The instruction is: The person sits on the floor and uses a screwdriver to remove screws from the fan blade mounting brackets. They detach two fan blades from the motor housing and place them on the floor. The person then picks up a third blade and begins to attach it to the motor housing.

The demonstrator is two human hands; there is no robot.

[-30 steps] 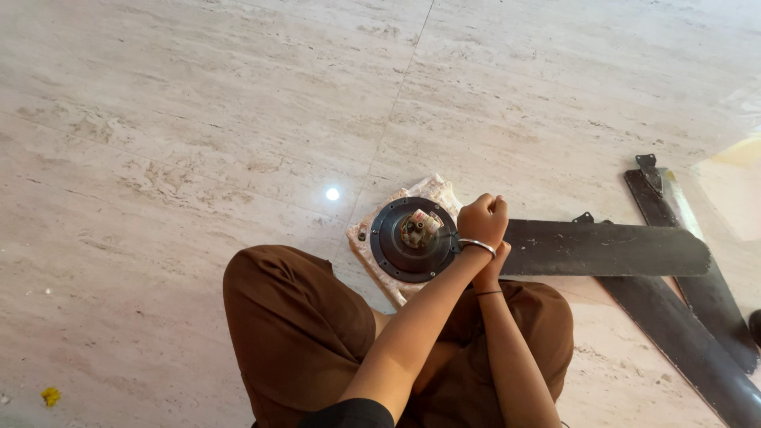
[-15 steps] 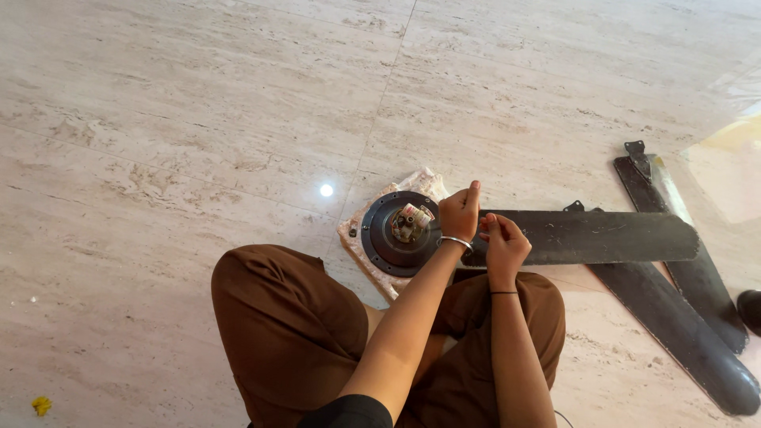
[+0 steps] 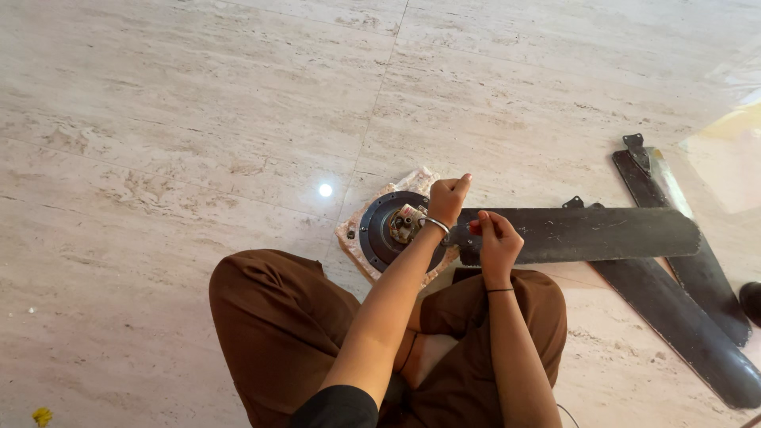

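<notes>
I sit cross-legged on the floor in brown trousers. A round black ceiling-fan motor (image 3: 379, 238) lies in front of my knees on a pale pad (image 3: 349, 234), with its wiring hub facing up. One dark fan blade (image 3: 587, 234) stretches right from the motor. My left hand (image 3: 446, 196), which wears a metal bangle, is a closed fist over the motor's right rim. I cannot see anything in it. My right hand (image 3: 495, 236) hovers over the blade's inner end, fingers closed on a small reddish object (image 3: 474, 227) that is too small to identify.
Two more dark fan blades (image 3: 682, 321) (image 3: 697, 254) lie crossed on the pale marble floor (image 3: 198, 119) at the right, with metal brackets at their far ends. A dark rounded object (image 3: 751, 299) sits at the right edge. A small yellow scrap (image 3: 41, 414) lies at the lower left.
My left hand has moved left and up, from the blade's inner end onto the motor's rim. My right hand has come out from behind it and risen over the blade's end.
</notes>
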